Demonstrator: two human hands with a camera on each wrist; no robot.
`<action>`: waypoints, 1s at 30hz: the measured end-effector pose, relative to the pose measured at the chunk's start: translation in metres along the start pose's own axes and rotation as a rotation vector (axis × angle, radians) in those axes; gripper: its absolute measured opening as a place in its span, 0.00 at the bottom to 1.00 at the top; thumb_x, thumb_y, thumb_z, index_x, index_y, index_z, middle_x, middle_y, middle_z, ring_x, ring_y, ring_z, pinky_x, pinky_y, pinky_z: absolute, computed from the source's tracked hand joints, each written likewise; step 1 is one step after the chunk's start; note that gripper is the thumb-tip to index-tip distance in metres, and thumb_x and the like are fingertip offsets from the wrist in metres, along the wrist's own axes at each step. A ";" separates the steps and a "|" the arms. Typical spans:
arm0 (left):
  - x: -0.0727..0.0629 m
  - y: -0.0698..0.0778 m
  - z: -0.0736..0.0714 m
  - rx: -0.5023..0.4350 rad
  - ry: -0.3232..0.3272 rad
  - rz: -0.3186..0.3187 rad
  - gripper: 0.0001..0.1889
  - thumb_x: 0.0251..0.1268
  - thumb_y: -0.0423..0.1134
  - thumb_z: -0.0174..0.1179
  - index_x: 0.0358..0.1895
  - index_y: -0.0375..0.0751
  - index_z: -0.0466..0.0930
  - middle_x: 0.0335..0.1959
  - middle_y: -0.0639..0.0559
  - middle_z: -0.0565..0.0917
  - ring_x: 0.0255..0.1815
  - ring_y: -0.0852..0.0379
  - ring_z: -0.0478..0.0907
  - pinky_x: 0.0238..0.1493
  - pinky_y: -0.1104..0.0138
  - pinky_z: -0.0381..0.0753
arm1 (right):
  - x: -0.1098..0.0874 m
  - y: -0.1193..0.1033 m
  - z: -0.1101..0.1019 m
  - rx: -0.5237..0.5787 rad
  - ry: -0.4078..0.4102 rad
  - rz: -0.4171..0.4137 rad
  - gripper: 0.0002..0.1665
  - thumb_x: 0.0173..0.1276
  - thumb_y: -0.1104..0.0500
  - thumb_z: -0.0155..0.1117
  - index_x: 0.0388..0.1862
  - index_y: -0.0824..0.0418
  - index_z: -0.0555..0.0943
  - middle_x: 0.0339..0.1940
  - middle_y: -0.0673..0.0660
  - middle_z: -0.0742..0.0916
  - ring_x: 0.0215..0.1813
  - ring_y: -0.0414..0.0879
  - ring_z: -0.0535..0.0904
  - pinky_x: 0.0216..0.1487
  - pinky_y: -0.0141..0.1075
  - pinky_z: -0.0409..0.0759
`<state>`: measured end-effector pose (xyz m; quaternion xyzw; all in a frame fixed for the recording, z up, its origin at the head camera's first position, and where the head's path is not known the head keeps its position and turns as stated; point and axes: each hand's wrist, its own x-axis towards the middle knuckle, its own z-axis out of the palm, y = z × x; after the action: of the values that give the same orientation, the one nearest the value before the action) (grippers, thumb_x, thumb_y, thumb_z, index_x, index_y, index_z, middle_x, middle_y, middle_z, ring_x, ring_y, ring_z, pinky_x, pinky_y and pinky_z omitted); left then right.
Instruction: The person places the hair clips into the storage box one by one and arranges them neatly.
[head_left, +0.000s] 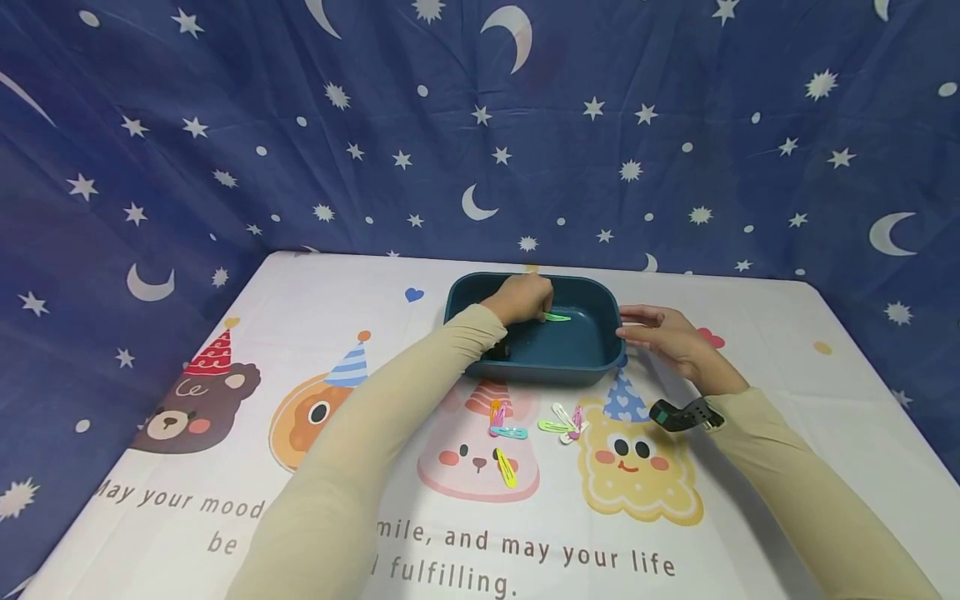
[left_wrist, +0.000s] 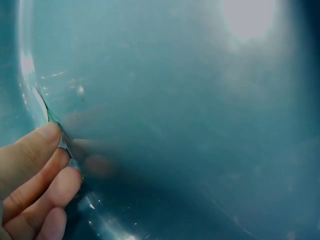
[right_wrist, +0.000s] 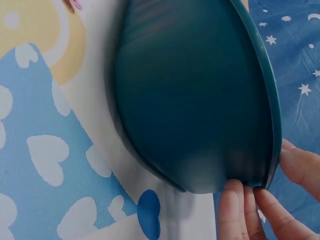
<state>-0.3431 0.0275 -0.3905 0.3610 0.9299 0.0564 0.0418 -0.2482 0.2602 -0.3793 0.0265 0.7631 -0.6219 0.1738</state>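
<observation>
A teal plastic basin (head_left: 536, 375) stands toward the back of the table. Inside it, my left hand (head_left: 522, 298) pinches a green snap hair clip (head_left: 557, 317) between thumb and fingers, close to the basin's floor. The left wrist view shows the clip (left_wrist: 47, 109) edge-on beyond the thumb tip. At the basin's right end, my right hand (head_left: 667, 337) holds the rim, thumb on one side and fingers against the outer wall (right_wrist: 200, 115). In front of the basin lie a yellow hair clip (head_left: 506, 468), a blue one (head_left: 509, 433) and a light green one (head_left: 553, 427).
Pink, orange and white clips lie among the others in two small clusters. A white cloth (head_left: 795, 333) printed with cartoon faces and lettering covers the table. Behind it hangs a dark blue curtain (head_left: 562, 167) with stars and moons. A black strap device (head_left: 686, 414) sits on the right wrist.
</observation>
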 end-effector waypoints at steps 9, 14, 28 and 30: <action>0.000 0.000 -0.002 0.005 -0.005 -0.011 0.08 0.54 0.40 0.68 0.37 0.44 0.85 0.39 0.54 0.86 0.40 0.58 0.81 0.45 0.65 0.80 | 0.001 0.000 0.000 -0.001 0.005 0.003 0.41 0.62 0.62 0.65 0.70 0.70 0.58 0.41 0.40 0.79 0.43 0.28 0.79 0.49 0.24 0.78; -0.001 -0.002 -0.003 -0.022 -0.011 -0.011 0.09 0.53 0.40 0.69 0.37 0.44 0.86 0.39 0.54 0.86 0.40 0.58 0.81 0.45 0.65 0.80 | 0.001 -0.001 0.000 0.005 -0.001 -0.008 0.40 0.63 0.63 0.64 0.69 0.71 0.58 0.40 0.39 0.81 0.43 0.28 0.79 0.48 0.24 0.78; -0.011 -0.012 -0.020 -0.200 -0.101 0.002 0.16 0.53 0.37 0.69 0.46 0.38 0.83 0.43 0.47 0.86 0.46 0.56 0.82 0.49 0.67 0.79 | 0.000 0.000 0.001 0.003 0.000 0.003 0.41 0.62 0.61 0.65 0.70 0.70 0.58 0.43 0.41 0.79 0.42 0.28 0.79 0.49 0.24 0.78; -0.013 -0.013 -0.023 -0.234 -0.107 0.017 0.17 0.53 0.36 0.69 0.47 0.36 0.82 0.44 0.46 0.86 0.46 0.55 0.82 0.49 0.68 0.79 | 0.000 0.000 0.001 -0.002 0.003 0.005 0.41 0.62 0.61 0.65 0.70 0.70 0.58 0.43 0.41 0.79 0.42 0.28 0.79 0.49 0.24 0.78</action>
<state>-0.3446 0.0074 -0.3694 0.3641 0.9103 0.1456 0.1330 -0.2480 0.2595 -0.3794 0.0293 0.7640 -0.6205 0.1743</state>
